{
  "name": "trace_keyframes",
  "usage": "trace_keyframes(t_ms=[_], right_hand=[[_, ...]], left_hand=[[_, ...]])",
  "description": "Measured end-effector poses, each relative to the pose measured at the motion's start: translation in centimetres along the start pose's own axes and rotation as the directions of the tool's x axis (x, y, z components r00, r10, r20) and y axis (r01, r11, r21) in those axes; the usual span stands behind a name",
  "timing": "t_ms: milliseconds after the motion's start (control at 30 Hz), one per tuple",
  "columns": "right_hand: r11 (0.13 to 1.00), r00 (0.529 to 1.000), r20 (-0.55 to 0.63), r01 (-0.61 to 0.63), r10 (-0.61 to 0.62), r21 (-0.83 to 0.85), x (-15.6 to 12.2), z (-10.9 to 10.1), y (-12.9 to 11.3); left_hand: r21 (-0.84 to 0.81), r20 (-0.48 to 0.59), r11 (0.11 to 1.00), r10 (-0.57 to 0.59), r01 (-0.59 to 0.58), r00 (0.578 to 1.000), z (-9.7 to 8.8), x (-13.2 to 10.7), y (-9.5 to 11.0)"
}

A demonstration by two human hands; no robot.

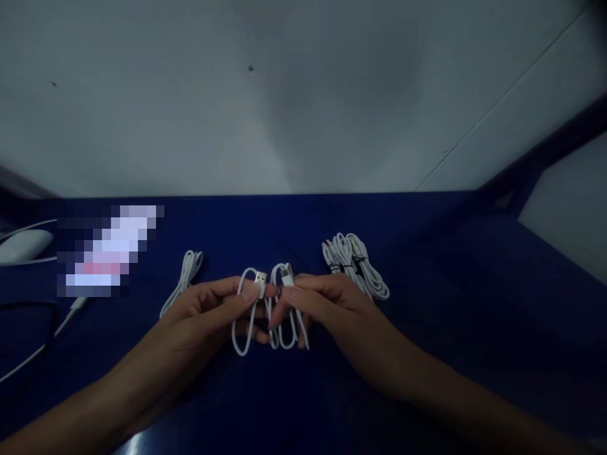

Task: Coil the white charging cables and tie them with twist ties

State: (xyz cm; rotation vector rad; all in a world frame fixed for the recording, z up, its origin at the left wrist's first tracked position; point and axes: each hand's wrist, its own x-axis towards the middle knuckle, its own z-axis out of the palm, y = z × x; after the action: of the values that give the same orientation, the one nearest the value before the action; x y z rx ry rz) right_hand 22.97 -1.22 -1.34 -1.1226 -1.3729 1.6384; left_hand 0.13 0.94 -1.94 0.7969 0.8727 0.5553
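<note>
A white USB cable (287,338) hangs in loose loops between my two hands, above the blue table. My left hand (202,309) is closed, pinching the cable just below its metal USB-A plug (260,278), which points up. The smaller plug (287,277) at the other end sits between the thumb and fingers of my right hand (334,300), also closed. Just beyond my left hand lies a bundled white cable (187,272), partly covered by it. Several tied white cables (353,259) rest in a pile behind my right hand.
A blurred-out, lit device (111,246) lies at the left with a cable plugged into its near end. Farther left is a white rounded object (26,245) with cords. The blue table (427,265) meets a pale wall (332,95) at the back.
</note>
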Motion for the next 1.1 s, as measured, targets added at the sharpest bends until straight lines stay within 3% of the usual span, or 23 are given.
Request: trace_keyframes(t_ms=[1100], right_hand=[[1.0, 1.0, 0.012, 0.006, -0.006, -0.021, -0.07, 0.02, -0.1]], left_hand=[[0.037, 0.0, 0.999, 0.029, -0.029, 1.0, -0.46, 0.48, -0.3]])
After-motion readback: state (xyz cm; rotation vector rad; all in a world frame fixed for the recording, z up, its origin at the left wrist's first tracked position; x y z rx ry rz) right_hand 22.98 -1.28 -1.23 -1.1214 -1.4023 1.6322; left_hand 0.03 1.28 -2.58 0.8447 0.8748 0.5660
